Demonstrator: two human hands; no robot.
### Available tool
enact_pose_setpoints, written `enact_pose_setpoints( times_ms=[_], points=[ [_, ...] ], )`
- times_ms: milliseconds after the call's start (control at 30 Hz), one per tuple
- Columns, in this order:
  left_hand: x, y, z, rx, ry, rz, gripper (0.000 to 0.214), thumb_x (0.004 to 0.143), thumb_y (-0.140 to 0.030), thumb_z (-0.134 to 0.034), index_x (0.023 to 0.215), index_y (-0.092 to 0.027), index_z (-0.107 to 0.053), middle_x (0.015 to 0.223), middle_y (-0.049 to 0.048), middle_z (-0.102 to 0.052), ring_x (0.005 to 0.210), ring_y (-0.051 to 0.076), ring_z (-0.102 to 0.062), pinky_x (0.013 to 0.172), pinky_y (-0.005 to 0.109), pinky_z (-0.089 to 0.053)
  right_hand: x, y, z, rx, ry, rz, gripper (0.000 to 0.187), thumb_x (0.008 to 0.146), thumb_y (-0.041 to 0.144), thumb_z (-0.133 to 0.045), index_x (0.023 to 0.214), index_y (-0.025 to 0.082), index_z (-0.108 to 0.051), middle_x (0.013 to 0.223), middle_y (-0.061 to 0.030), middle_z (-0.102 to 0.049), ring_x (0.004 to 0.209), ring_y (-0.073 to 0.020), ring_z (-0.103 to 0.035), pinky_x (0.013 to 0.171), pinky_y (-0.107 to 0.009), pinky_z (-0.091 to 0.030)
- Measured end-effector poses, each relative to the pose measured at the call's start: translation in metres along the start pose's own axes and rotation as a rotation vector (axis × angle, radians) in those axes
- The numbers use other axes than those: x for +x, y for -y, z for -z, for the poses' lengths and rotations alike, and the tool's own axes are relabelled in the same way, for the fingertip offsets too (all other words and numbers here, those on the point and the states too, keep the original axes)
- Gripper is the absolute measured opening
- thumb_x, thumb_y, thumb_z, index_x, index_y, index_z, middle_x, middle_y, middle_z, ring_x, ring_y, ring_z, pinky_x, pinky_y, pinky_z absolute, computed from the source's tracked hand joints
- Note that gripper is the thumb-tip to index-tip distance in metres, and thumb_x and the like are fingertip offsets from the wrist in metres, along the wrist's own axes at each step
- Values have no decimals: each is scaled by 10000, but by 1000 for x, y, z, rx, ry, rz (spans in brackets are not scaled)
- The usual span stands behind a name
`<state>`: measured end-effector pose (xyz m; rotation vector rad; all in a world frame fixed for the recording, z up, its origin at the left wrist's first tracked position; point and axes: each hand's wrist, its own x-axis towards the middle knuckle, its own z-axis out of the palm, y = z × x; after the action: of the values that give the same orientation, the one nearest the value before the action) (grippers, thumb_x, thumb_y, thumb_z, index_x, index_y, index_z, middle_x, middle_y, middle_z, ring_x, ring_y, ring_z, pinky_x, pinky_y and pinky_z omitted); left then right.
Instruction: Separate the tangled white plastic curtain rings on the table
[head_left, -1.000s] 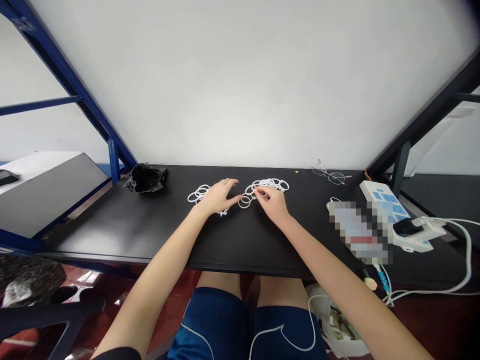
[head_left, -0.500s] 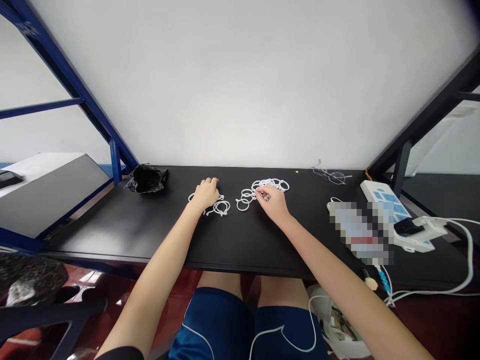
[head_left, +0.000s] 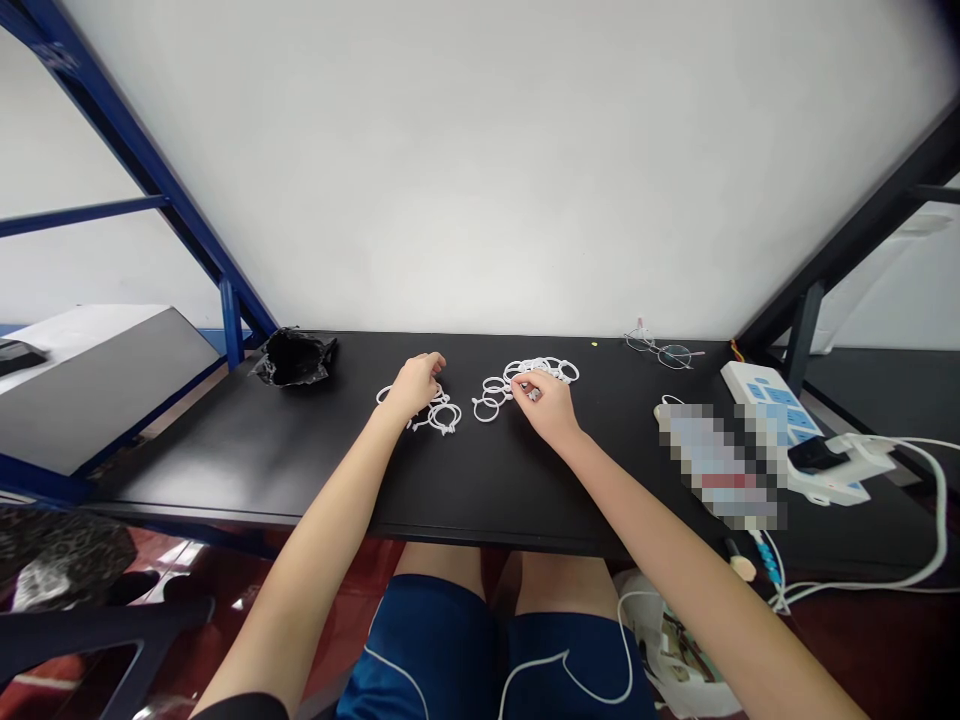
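Two groups of thin white rings with small nubs, like curtain rings, lie on the black table. My left hand (head_left: 418, 383) is over the left group of rings (head_left: 445, 416), fingers stretched to the right and loosely apart, and I see nothing held in it. The right group of rings (head_left: 486, 409) is a larger overlapping cluster. At its near edge my right hand (head_left: 545, 400) is closed in a pinch, thumb and forefinger together at a white ring. The palm hides part of that cluster.
A crumpled black bag (head_left: 295, 360) stands open at the left. Eyeglasses (head_left: 674, 356) lie at the back right. Farther right are a phone (head_left: 716, 465) with a cable and a white power strip (head_left: 772, 400) with plugs. The table's front edge (head_left: 487, 545) runs above my knees.
My left hand has lifted slightly and turned, its fingers now reaching more to the right. My right hand and both ring groups look almost unchanged.
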<state>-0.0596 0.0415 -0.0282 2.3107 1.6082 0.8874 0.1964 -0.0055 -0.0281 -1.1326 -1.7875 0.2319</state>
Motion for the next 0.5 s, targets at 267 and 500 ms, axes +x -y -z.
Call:
enact_pose_setpoints(
  times_ms=[267,500],
  points=[
    [-2,-16,14,-137,-219,-40,333,676,-25,-434,896,-161,-641,910,67,-683,840,175,-648,791,316,-539,0,1,1,26,6,8,137,826,197,-559,748,200,-672,758,-40,-676,668,-172,-603,580,-292,-466],
    [3,-33,16,-819,-301,132,185,667,-170,-669,847,-139,-636,882,78,-702,879,205,-673,792,350,-561,-1,4,1,85,-30,44,142,848,235,-567,772,197,-680,747,-45,-662,660,-162,-600,497,-263,-461]
  ],
)
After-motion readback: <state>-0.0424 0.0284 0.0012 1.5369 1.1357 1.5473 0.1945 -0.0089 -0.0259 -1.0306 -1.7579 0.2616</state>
